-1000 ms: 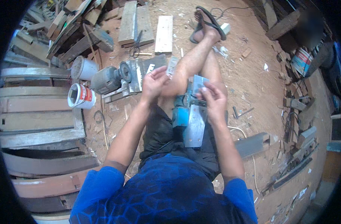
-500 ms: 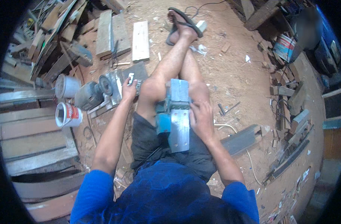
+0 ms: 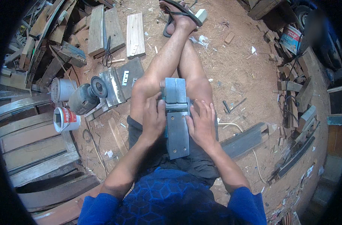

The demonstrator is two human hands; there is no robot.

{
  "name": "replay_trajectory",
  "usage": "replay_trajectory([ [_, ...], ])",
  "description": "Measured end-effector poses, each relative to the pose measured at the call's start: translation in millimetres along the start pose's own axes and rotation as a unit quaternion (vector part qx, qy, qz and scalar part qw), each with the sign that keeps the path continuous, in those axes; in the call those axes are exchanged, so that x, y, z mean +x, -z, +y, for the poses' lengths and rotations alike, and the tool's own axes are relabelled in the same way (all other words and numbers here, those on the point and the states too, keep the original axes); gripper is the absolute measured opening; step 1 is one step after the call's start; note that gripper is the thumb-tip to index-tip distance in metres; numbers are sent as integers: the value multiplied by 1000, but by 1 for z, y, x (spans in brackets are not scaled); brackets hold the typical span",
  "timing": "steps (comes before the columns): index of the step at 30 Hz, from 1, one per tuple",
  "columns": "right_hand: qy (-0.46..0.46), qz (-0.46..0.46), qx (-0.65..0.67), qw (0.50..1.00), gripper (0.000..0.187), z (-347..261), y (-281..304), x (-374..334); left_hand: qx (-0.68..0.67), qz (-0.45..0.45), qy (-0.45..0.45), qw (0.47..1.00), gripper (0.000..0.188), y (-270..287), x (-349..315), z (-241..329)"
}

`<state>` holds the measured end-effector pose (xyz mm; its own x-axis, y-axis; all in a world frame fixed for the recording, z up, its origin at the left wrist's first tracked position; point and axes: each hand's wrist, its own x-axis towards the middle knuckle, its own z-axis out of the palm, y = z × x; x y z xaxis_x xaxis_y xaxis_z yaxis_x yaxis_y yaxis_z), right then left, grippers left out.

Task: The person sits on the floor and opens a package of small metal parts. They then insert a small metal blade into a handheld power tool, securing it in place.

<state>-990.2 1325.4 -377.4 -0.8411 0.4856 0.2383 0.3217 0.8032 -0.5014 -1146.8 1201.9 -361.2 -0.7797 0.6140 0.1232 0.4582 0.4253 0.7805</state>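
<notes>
An electric hand planer (image 3: 177, 135) lies upside down across my lap, its flat metal sole facing up. The sole is in two plates, with the cutter drum (image 3: 176, 107) in the gap between them. My left hand (image 3: 155, 118) grips the planer's left side, fingers along the body near the drum. On the other side my right hand (image 3: 203, 122) holds it, thumb near the plate's edge and fingers beside the drum. Most of the planer's body is hidden beneath the sole and behind my hands. A small white piece with black marks (image 3: 125, 78) rests on a dark board to the left.
At left stand a bench grinder (image 3: 85, 96) and two white buckets (image 3: 67, 119). Scissors (image 3: 107, 56) lie by planks (image 3: 135, 35). Slatted wood (image 3: 36, 138) fills the far left. A dark beam (image 3: 242, 141) and scrap wood (image 3: 291, 85) lie at right.
My left hand has come from the white piece on the dark board to the planer's left side. My right hand stays on the planer. The view has shifted slightly.
</notes>
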Motion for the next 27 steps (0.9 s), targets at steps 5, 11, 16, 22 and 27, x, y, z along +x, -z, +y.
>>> replay_trajectory([
  [5, -16, -14, 19, 1000, 42, 1, 9, -4, 29, -13, 2, 999, 38, -1, 0, -2],
  [11, -20, -19, -13, 1000, 48, -5, 7, 3, -1, -33, 61, 998, 42, 2, -4, 1],
  [16, -8, -17, 9, 1000, 50, -1, 13, -8, -17, -61, 78, 995, 44, 3, 0, 7],
  [22, -28, 29, 44, 998, 44, 1, 6, -4, -139, -66, 76, 985, 46, 4, -5, -3],
  [27, -145, 129, 299, 934, 37, -3, 9, -1, -237, -70, 52, 968, 43, 26, -10, 26],
])
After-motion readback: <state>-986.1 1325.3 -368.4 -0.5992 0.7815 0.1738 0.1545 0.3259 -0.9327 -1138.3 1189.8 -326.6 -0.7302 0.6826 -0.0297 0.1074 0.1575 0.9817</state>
